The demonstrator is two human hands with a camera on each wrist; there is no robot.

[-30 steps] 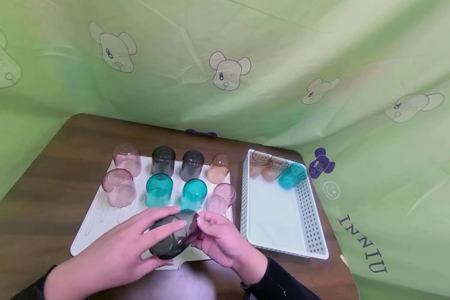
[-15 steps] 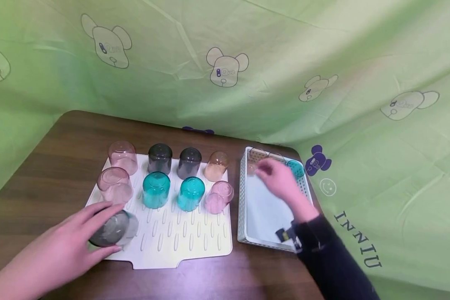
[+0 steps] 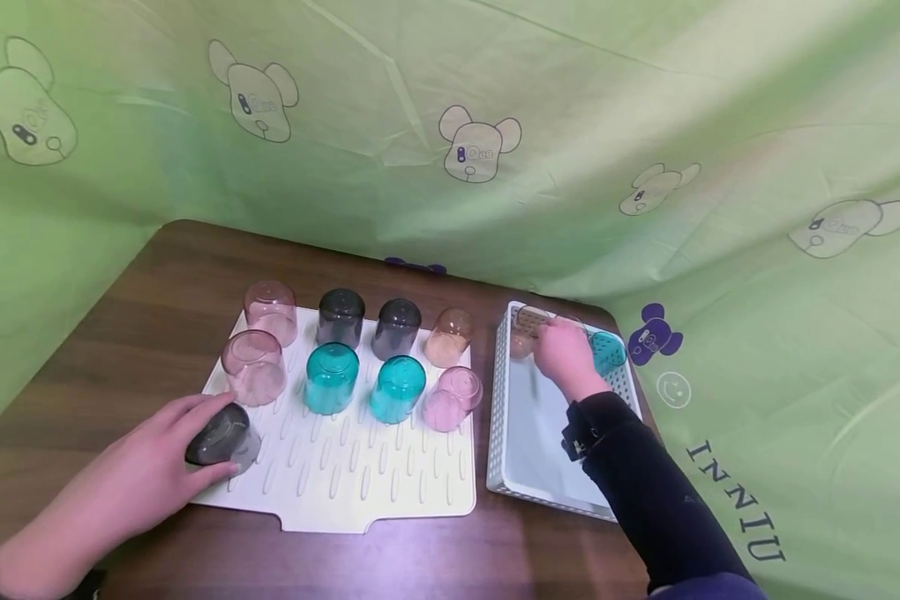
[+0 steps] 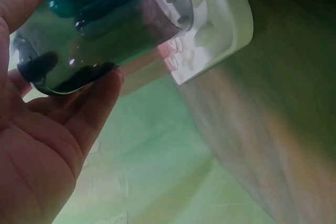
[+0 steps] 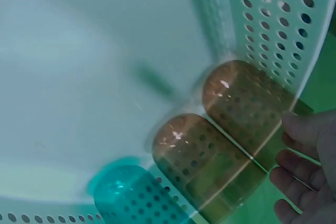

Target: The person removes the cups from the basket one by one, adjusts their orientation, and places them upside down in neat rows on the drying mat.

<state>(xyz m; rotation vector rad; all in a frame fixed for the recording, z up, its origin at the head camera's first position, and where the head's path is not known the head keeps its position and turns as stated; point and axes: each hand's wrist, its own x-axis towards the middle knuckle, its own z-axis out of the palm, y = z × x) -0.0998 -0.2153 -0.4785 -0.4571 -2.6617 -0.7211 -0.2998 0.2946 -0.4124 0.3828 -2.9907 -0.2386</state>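
Observation:
In the head view my left hand (image 3: 150, 462) grips a dark grey glass tumbler (image 3: 223, 437), bottom up, at the front left of a white draining tray (image 3: 322, 492). The left wrist view shows fingertips and thumb around the base end of the tumbler (image 4: 100, 51), its rim close over the tray. My right hand (image 3: 566, 354) reaches into a white perforated basket (image 3: 499, 417). In the right wrist view two amber tumblers (image 5: 202, 156) lie side by side beside a teal one (image 5: 134, 192). The fingers (image 5: 296, 174) are loosely bent at their rims, thumb apart from them.
Upside-down tumblers stand in two rows on the tray: pink (image 3: 270, 312), grey (image 3: 341, 317), amber (image 3: 450, 336) and teal (image 3: 332, 377). A brown wooden table (image 3: 390, 562) carries tray and basket. Green patterned fabric (image 3: 390, 183) hangs behind and to the right.
My hands held the grey tumbler together at the front middle. The left hand has carried it to the tray's left side; the right hand has moved away into the basket.

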